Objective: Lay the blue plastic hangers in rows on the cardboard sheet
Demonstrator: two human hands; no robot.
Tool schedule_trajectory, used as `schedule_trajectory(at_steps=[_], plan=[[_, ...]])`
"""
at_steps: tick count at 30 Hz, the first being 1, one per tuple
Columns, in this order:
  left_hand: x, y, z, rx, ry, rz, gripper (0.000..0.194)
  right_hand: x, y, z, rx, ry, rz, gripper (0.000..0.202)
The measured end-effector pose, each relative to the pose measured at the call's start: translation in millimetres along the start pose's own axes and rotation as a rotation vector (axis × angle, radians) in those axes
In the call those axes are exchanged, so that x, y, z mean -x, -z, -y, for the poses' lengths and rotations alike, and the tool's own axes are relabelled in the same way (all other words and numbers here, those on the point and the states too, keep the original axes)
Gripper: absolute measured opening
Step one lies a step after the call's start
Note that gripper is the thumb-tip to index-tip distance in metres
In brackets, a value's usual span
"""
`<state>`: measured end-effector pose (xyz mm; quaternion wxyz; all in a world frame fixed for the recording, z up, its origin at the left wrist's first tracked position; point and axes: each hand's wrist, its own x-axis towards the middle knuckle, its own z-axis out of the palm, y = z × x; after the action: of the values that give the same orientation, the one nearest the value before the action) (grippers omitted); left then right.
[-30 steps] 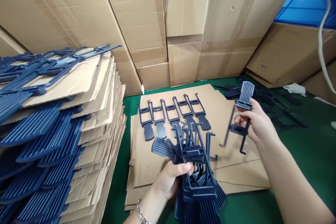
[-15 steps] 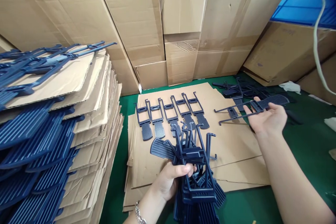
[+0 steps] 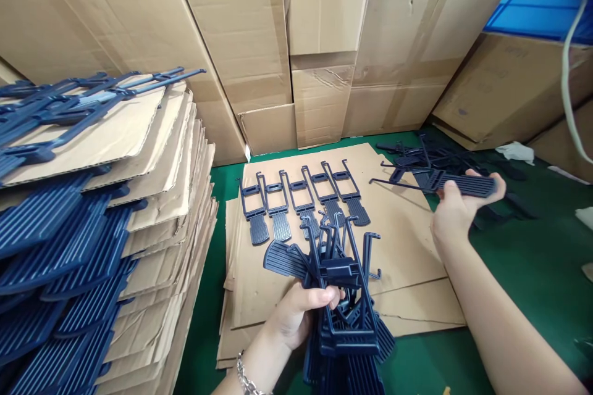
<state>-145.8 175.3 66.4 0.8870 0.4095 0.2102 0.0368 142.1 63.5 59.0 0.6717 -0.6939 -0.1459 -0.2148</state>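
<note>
Your right hand [image 3: 463, 200] grips one dark frame [image 3: 440, 181] above the cardboard sheet's right edge, its long axis sideways, prongs pointing left; your left hand [image 3: 301, 311] clasps a frame bundle [image 3: 347, 308].

Likely workshop: layered cardboard [image 3: 178, 176], matching parts [image 3: 259, 230]

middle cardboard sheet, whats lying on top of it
Five dark frames with ribbed paddles lie in a row on the cardboard sheet. The bunch in the left hand covers part of it; what is there cannot be seen.
</note>
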Motion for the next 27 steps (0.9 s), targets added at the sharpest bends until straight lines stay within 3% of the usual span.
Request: schedule_trajectory(at_steps=[4,10,14,22,27], plan=[[1,-2.6,-1,0.02,0.006,0.008,0.028,8,-1,-1,0.055,0.118,0.006,0.064],[0,-1.6,-1,0.022,0.003,0.019,0.027,3,6,4,0.33,0.006,0.092,0.049],[0,0.4,1,0.021,0.0,0.02,0.026,-3,10,7,0.645,0.004,0.261,0.044],[-1,1.0,0,0.036,0.005,0.004,0.026,0,12,3,0.933,-0.057,0.653,0.056],[0,2.4,4,0.083,-0.01,0.036,0.021,10,0,2,1.025,-0.106,0.75,0.066]])
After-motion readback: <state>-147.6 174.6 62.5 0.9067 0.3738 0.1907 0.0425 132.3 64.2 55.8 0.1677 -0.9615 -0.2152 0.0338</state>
